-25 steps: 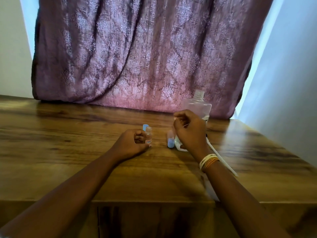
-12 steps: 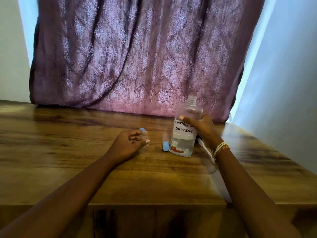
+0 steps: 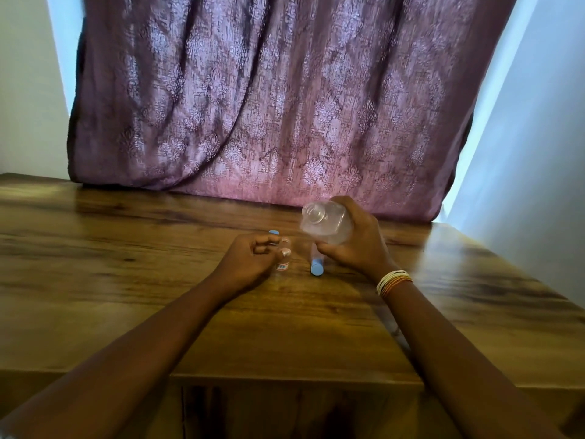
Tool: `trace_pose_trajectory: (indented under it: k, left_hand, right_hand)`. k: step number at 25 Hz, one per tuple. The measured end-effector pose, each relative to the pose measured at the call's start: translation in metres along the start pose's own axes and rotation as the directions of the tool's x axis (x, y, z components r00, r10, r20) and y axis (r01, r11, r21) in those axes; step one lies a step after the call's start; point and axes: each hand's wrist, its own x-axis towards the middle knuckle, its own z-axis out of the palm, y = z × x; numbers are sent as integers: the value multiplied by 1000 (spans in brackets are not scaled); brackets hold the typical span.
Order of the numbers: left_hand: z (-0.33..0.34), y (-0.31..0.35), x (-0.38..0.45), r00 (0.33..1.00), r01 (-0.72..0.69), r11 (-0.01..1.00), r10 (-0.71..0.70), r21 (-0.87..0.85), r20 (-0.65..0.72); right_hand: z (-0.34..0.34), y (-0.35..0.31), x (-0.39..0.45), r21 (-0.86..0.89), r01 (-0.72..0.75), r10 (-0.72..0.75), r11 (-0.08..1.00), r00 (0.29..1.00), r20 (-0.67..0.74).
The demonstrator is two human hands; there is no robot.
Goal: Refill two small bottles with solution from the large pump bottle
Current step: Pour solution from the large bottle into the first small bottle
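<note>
The right hand [image 3: 354,245] grips the large bottle [image 3: 326,226] tilted, its open neck just right of and above the small bottle [image 3: 284,259] pinched upright in the left hand [image 3: 250,261].

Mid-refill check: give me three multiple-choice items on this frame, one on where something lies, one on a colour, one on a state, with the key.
1. Where does the loose blue cap lie?
A. On the wooden table, beyond the left hand
B. On the large bottle's neck
C. In the right hand

2. What colour is the cap on the small bottle lying on its side?
A. Red
B. Blue
C. White

3. How is the large clear plastic bottle held?
A. Standing upright on the table
B. Lying flat, untouched
C. Lifted and tilted in the right hand, open neck toward the small clear open bottle

Key: 1 A, the cap rests on the wood past the fingers; 2 B, its near end is blue; 3 C, the right hand grips it off the table with the mouth facing the camera.
</note>
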Motion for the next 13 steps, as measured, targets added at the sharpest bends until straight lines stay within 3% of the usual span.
trace_pose_trajectory:
  k: [5,13]
  left_hand:
    - [2,2,-1,1000,8,1000,-7,-22,28]
    - [0,3,-4,999,36,999,-36,-28,33]
  right_hand:
    - [7,4,-2,-150,167,-164,975,986,28]
    - [9,13,-3,-309,233,-216,922,972,90]
